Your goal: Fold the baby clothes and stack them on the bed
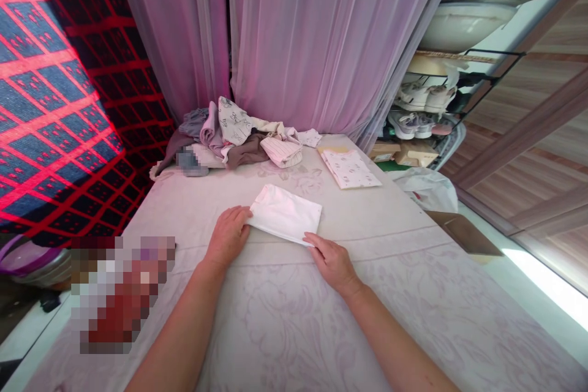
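A white folded cloth garment [287,213] lies in front of me on the covered table [266,318]. My left hand [229,234] is closed on its left edge, fingers together and thumb near the fold. At the near right corner, my right hand [334,262] grips the edge between thumb and fingers. The garment's exact kind cannot be made out. Farther back on the right lies a folded white cloth with a small print [351,168], on top of something yellowish.
A heap of crumpled clothes [239,150] sits at the back left, with a folded striped garment [282,152] beside it. Purple curtains [298,37] hang behind the table. Shelves with shoes [425,98] stand at right. A blurred patch [126,294] covers something at left.
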The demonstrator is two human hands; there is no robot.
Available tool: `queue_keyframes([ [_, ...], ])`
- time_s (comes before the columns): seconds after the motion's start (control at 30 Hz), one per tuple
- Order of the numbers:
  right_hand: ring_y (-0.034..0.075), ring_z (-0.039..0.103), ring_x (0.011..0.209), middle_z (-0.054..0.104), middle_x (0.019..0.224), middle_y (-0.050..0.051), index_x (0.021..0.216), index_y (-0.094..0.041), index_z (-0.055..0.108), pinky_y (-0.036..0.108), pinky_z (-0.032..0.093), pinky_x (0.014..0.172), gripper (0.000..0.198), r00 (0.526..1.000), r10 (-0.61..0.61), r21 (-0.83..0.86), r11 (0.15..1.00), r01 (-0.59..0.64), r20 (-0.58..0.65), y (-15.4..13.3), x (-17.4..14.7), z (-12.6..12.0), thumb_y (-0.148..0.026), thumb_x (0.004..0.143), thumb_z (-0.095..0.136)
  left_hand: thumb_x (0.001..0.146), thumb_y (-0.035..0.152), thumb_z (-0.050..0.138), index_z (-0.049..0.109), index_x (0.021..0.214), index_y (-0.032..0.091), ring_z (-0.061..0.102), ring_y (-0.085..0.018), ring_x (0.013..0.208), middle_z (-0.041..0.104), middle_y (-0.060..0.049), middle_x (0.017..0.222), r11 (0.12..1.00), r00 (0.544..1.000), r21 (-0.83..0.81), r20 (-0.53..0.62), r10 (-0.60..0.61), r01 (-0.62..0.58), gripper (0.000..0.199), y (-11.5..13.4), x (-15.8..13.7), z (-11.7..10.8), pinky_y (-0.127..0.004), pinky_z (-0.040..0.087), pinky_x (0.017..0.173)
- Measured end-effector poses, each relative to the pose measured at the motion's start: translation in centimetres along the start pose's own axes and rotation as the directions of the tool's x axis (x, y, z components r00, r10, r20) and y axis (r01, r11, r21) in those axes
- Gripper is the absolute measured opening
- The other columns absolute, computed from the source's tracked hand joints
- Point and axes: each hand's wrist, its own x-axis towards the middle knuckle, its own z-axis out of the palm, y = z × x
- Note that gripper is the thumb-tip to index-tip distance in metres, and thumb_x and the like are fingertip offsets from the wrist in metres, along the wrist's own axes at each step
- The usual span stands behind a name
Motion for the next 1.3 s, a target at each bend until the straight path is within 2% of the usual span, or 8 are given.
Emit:
queue_keyframes([
  [0.17, 0.016, 0.071, 0.078, 0.075, 0.092, 0.0, 0.104, -0.027, 0.068, 0.027, 0.057, 0.073, 0.025, 0.993, 0.121, 0.078, 0.99, -0.122, 0.007, 0.5, 0.3, 0.1, -0.026, 0.091, 0.048, 0.083, 0.025, 0.053, 0.06, 0.101, 0.022, 0.057, -0.025, 0.1, 0.064, -0.008, 0.107, 0.997, 0.994, 0.036, 0.092, -0.066, 0.063, 0.02, -0.2, -0.2, -1.7, -0.039, 0.047, 0.088],
  [0.37, 0.018, 0.069, 0.087, 0.074, 0.094, 0.002, 0.096, -0.026, 0.071, 0.032, 0.056, 0.08, 0.023, 1.0, 0.027, 0.138, 0.99, -0.027, -0.002, -0.1, 0.4, -0.1, -0.02, 0.088, 0.05, 0.087, 0.036, 0.047, 0.062, 0.106, 0.024, 0.061, -0.021, 0.092, 0.068, -0.004, 0.098, 0.972, 0.944, -0.037, 0.25, -0.217, 0.234, 0.027, -0.2, 0.1, -2.9, -0.032, 0.046, 0.08],
  [0.43, 0.018, 0.068, 0.09, 0.074, 0.094, 0.003, 0.095, -0.026, 0.072, 0.034, 0.055, 0.083, 0.023, 1.0, -0.022, 0.138, 0.99, 0.022, -0.005, -0.3, 0.4, -0.1, -0.018, 0.086, 0.051, 0.088, 0.038, 0.045, 0.06, 0.11, 0.025, 0.063, -0.02, 0.088, 0.07, -0.003, 0.096, 0.933, 0.902, -0.047, 0.28, -0.329, 0.355, 0.03, 0.0, 0.4, -3.1, -0.029, 0.046, 0.074],
  [0.57, 0.018, 0.066, 0.092, 0.073, 0.096, 0.003, 0.094, -0.025, 0.071, 0.036, 0.054, 0.084, 0.023, 0.997, -0.071, 0.118, 0.991, 0.07, 0.008, -0.4, 0.4, -0.1, -0.016, 0.085, 0.052, 0.085, 0.05, 0.048, 0.059, 0.108, 0.026, 0.064, -0.019, 0.088, 0.071, -0.002, 0.098, 0.825, 0.777, 0.004, 0.334, -0.533, 0.564, 0.035, 0.9, 1.7, -3.7, -0.027, 0.043, 0.067],
  [0.8, 0.019, 0.065, 0.093, 0.072, 0.097, 0.004, 0.093, -0.024, 0.071, 0.037, 0.053, 0.085, 0.022, 0.996, -0.084, 0.119, 0.99, 0.081, 0.017, -0.4, 0.4, -0.2, -0.014, 0.085, 0.053, 0.076, 0.056, 0.054, 0.064, 0.086, 0.024, 0.063, -0.027, 0.094, 0.07, -0.007, 0.103, 0.757, 0.662, 0.165, 0.392, -0.639, 0.633, 0.035, 1.9, 3.6, -3.8, -0.032, 0.044, 0.069],
  [0.9, 0.019, 0.065, 0.093, 0.072, 0.097, 0.004, 0.093, -0.025, 0.071, 0.037, 0.053, 0.085, 0.023, 0.997, -0.072, 0.128, 0.989, 0.07, 0.011, -0.4, 0.4, -0.2, -0.015, 0.084, 0.053, 0.074, 0.049, 0.057, 0.064, 0.085, 0.024, 0.065, -0.025, 0.089, 0.072, -0.005, 0.097, 0.737, 0.637, 0.129, 0.419, -0.646, 0.663, 0.028, 1.6, 3.8, -3.3, -0.029, 0.044, 0.067],
  [1.07, 0.02, 0.065, 0.092, 0.072, 0.096, 0.005, 0.094, -0.025, 0.072, 0.037, 0.053, 0.084, 0.023, 0.997, -0.075, 0.147, 0.986, 0.073, 0.003, -0.3, 0.4, -0.1, -0.016, 0.084, 0.053, 0.076, 0.036, 0.056, 0.061, 0.079, 0.023, 0.065, -0.015, 0.06, 0.074, 0.002, 0.073, 0.711, 0.606, 0.05, 0.484, -0.632, 0.701, 0.014, 1.2, 4.1, -2.9, -0.024, 0.043, 0.056],
  [1.3, 0.019, 0.065, 0.092, 0.072, 0.096, 0.004, 0.095, -0.026, 0.072, 0.037, 0.053, 0.085, 0.025, 0.997, -0.081, 0.142, 0.987, 0.08, 0.002, -0.4, 0.3, -0.2, -0.016, 0.085, 0.052, 0.081, 0.035, 0.055, 0.056, 0.085, 0.023, 0.064, -0.009, 0.053, 0.075, 0.003, 0.084, 0.683, 0.639, -0.095, 0.464, -0.613, 0.724, 0.013, 2.5, 5.3, -4.2, -0.019, 0.042, 0.051],
])
